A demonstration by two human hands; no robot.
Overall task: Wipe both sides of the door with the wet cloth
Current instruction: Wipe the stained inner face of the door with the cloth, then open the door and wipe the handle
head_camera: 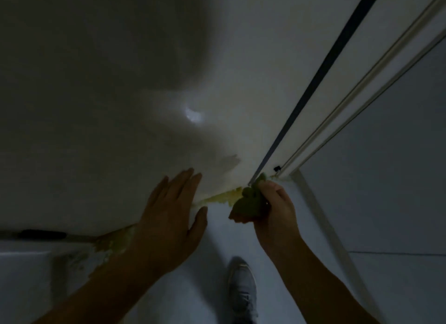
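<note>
Left hand [169, 217] pressed flat, fingers straight, on the white door [108, 94]; right hand [277, 210] clutched one green cloth [248, 203] at its bottom corner, above one grey shoe [242, 287].

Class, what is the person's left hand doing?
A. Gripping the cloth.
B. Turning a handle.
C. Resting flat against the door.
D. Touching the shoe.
C: the left hand lies with straight fingers flat against the door, while the right hand grips the green cloth.

white door [120, 106] (yellowed along its bottom edge), green cloth [246, 203], grey shoe [242, 290]
</note>
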